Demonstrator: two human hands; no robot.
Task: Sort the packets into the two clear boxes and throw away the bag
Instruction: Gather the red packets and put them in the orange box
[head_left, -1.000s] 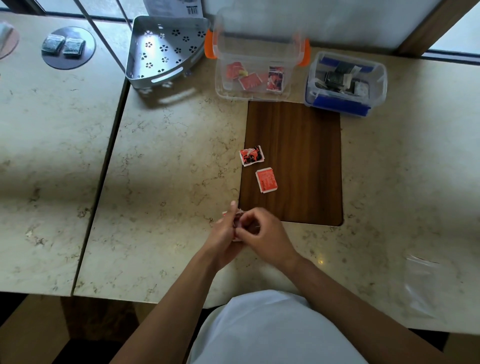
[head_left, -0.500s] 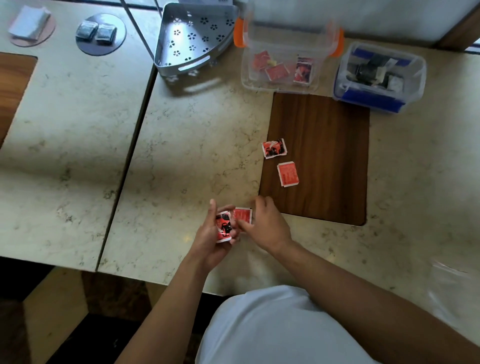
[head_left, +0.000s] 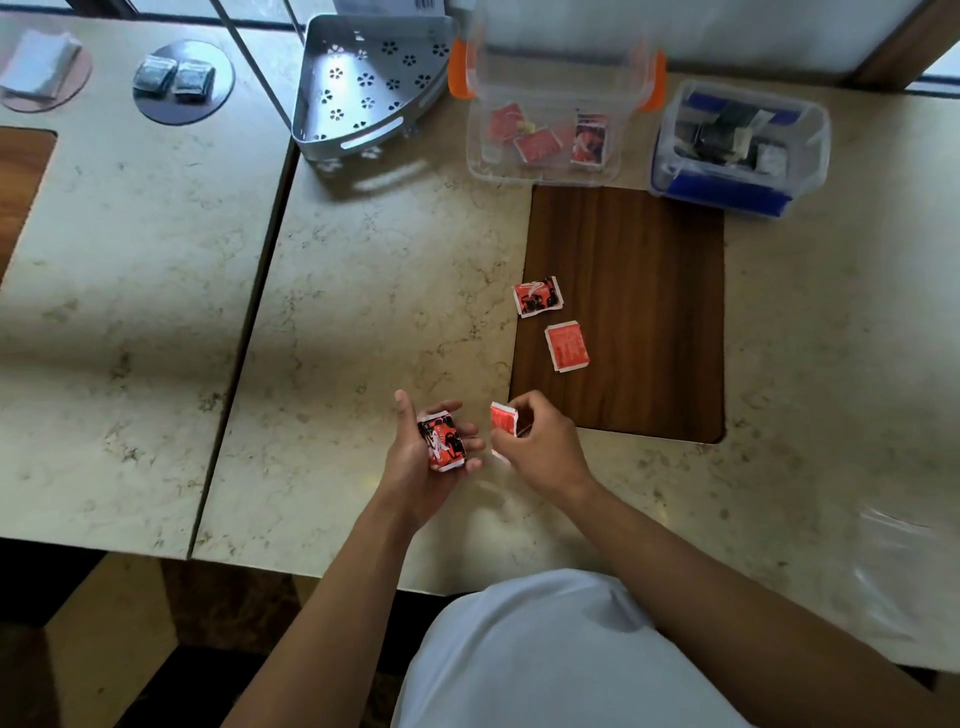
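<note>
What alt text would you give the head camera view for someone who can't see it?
A person's left hand cradles a red and black packet while the right hand pinches a red packet above a marble table. Two more packets lie on a wooden inlay, before an orange-handled box and a blue-handled box.

Person's wearing a plain white top (head_left: 561, 660), no print or logo on it that I can see. Both forearms are bare, no sleeves reaching them. Left hand (head_left: 431, 452) and right hand (head_left: 540, 447) are bare too.
</note>
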